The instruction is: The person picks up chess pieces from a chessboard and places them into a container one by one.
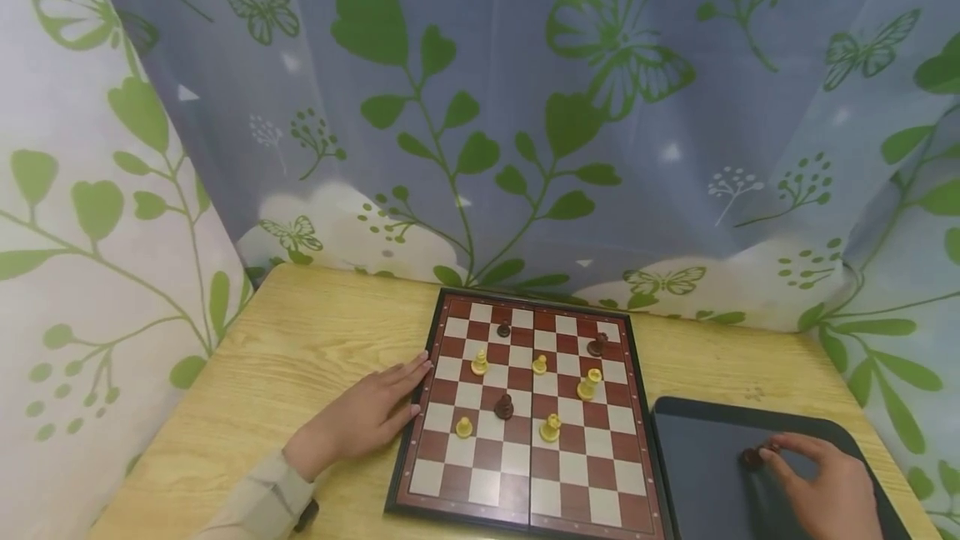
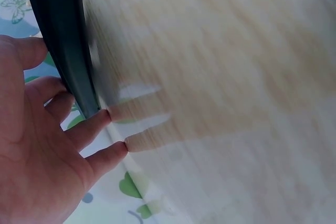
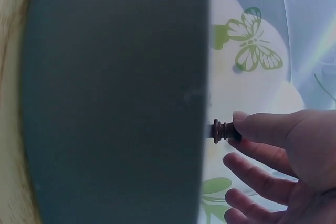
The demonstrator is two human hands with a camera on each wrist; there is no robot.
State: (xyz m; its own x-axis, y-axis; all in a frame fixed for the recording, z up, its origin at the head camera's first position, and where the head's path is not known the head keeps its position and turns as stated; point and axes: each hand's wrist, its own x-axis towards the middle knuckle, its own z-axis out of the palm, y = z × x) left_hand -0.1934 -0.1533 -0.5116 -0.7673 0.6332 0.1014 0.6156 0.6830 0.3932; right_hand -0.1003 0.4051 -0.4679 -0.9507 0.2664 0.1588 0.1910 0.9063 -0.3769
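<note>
Right hand (image 1: 831, 483): pinched a dark chess piece (image 1: 751, 459) over the tray (image 1: 699, 440).
Left hand (image 1: 366, 412): touched the chessboard (image 1: 484, 486), fingers extended.

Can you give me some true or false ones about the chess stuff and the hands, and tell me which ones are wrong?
1. The right hand is pinching a dark chess piece. True.
2. The left hand is holding a chess piece too. False: its fingers touch the edge of the chessboard.
3. The dark tray is to the right of the chessboard. True.
4. The chessboard has more dark pieces than yellow pieces on it. False: there are five yellow and only three dark.
5. The cloth behind the chessboard has butterflies on it. True.
</note>
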